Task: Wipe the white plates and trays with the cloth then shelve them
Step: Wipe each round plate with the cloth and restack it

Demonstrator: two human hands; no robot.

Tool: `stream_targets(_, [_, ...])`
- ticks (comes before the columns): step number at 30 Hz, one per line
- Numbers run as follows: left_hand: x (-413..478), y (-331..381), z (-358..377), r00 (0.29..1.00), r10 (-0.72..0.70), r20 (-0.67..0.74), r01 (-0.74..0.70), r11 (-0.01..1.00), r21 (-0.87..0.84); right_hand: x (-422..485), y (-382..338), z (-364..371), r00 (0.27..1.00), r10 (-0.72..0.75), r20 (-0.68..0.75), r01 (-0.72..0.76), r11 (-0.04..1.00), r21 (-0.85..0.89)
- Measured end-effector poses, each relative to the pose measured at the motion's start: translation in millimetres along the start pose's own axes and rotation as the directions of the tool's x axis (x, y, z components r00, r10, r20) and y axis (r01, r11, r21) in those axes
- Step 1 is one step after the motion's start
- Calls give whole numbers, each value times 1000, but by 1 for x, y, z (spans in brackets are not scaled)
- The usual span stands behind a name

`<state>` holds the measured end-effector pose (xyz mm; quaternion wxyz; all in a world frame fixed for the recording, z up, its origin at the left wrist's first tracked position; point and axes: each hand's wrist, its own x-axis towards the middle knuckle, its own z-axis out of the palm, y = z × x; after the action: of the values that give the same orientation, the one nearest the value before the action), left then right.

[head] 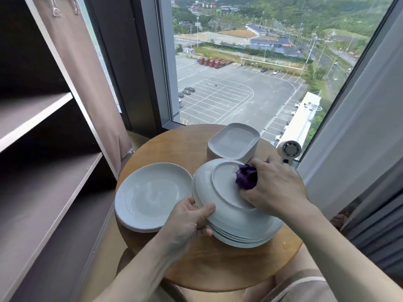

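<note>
Shelving (pixel 43 118) stands at nine o'clock of the round wooden table (pixel 189 144). Mid-table, an upturned white plate (pixel 224 192) tilts over a plate stack (pixel 239 238). The left hand (pixel 189 219) clamps its seven o'clock rim, thumb on top. The right hand (pixel 277 188) curls round a purple cloth (pixel 246 176), pressing it at two o'clock.

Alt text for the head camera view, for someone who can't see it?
A person's right hand presses a purple cloth on the underside of an upturned white plate, gripped at its rim by the left hand, above a plate stack on a round wooden table. Shelves stand left.
</note>
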<state>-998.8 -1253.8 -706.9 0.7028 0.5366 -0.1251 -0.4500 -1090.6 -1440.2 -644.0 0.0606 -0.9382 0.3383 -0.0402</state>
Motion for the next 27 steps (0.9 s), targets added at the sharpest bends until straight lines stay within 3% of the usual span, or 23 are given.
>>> stream_targets(7, [2, 2, 1, 999, 38, 6, -38, 999, 27, -46, -4, 1, 1000, -28, -8, 29, 999, 35])
stream_targets(15, [3, -1, -3, 998, 60, 37, -63, 995, 77, -35, -59, -4, 980, -181, -82, 199, 912, 358])
stream_targets(19, [6, 1, -4, 998, 60, -8, -59, 992, 108, -14, -84, -3, 947, -240, -214, 305, 881, 363])
stream_targets(22, [7, -1, -5, 998, 59, -21, -56, 991, 120, 6, -99, 5, 925, -330, -186, 375, 870, 321])
stream_targets(27, [7, -3, -3, 1000, 11, -20, -10, 998, 62, 46, -103, 16, 970, -224, -99, 244, 922, 300])
